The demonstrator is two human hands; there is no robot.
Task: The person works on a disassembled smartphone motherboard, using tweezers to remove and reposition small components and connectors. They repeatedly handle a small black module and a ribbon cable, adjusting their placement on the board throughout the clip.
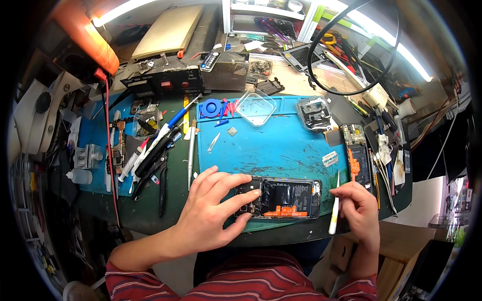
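An opened smartphone (291, 193) lies sideways near the front edge of the blue mat, its dark battery and an orange strip showing. My left hand (213, 205) grips its left end, with the thumb along the near edge and the fingers over the top and far edge. Those fingers cover part of the phone's left end. Just right of the phone, my right hand (357, 205) pinches white tweezers (334, 216), whose thin tip points away from me. The tweezers are apart from the phone.
A second opened phone (357, 155) lies to the right, near a razor blade (330, 159). Clear plastic boxes (256, 108) stand at the mat's back. Pliers, a syringe and pens crowd the left, beside a scalpel-like tool (192, 155). A black cable loop (312, 55) hangs at upper right.
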